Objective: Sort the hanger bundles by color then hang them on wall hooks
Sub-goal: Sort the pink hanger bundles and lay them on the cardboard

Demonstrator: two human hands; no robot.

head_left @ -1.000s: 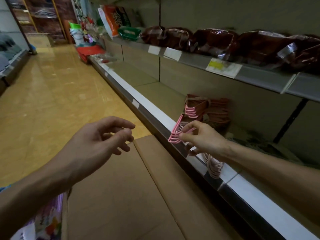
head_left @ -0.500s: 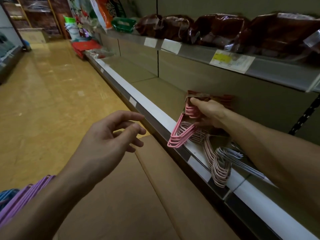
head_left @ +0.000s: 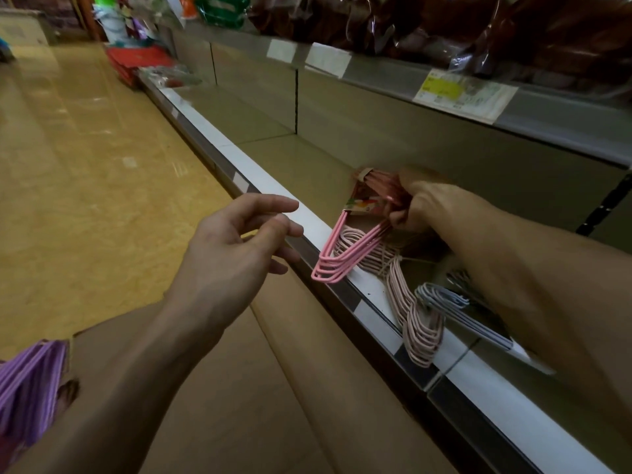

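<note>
our right hand (head_left: 424, 203) grips bright pink hanger bundle (head_left: 345, 254) at 3 o'clock on lower shelf (head_left: 273, 172); left hand (head_left: 232, 248) spread, holds nothing. risk: bundle's low corner overlaps pale pink bundle (head_left: 410, 313) beneath; lifting may snag, drag it off shelf edge.

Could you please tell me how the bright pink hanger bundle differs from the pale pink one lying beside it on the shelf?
The bright pink bundle is a stronger, more saturated pink; the pale pink bundle is washed-out.
The right hand grips the bright bundle near its top; nothing holds the pale one, which rests on the shelf.
The bright bundle carries a paper label; none shows on the pale one.
Both are stacked wire hangers overhanging the shelf's front edge.
</note>
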